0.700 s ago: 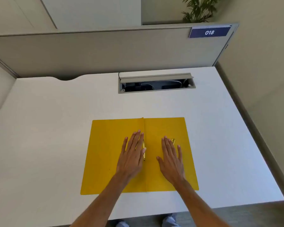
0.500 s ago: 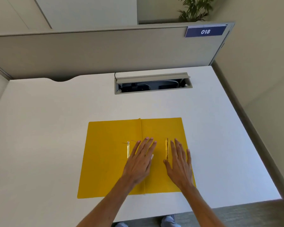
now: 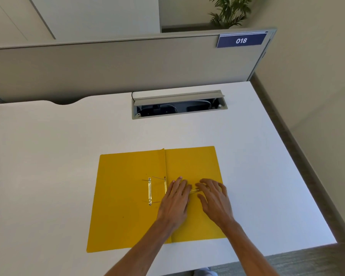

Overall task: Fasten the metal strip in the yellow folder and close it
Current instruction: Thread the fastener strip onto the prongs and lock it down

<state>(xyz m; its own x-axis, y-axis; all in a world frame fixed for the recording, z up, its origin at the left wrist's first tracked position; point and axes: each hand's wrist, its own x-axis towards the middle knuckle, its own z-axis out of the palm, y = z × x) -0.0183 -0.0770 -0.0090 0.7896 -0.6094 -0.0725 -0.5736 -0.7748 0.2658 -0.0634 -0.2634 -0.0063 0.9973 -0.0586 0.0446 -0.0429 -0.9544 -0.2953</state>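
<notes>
The yellow folder (image 3: 127,216) lies open on the white desk (image 3: 48,156). A gold metal fastener bar (image 3: 149,191) sits on its left flap, with thin prongs sticking out sideways. A second bar (image 3: 165,186) runs along the spine fold. My left hand (image 3: 175,202) rests flat on the right flap just past the spine, fingers together. My right hand (image 3: 214,198) is beside it, fingers curled. A loose gold metal strip (image 3: 194,190) lies nearly crosswise between the two hands, its right end between my right thumb and fingers and its left end at my left fingertips.
An open cable tray (image 3: 178,106) is cut into the desk behind the folder. A grey partition (image 3: 127,62) with a blue 018 sign (image 3: 241,40) closes off the back. The desk's front edge (image 3: 247,253) runs just below the folder.
The loose strip stood lengthwise by my right hand and now lies crosswise between both hands. My right fingers have curled onto it. Both hands shifted slightly right of the spine.
</notes>
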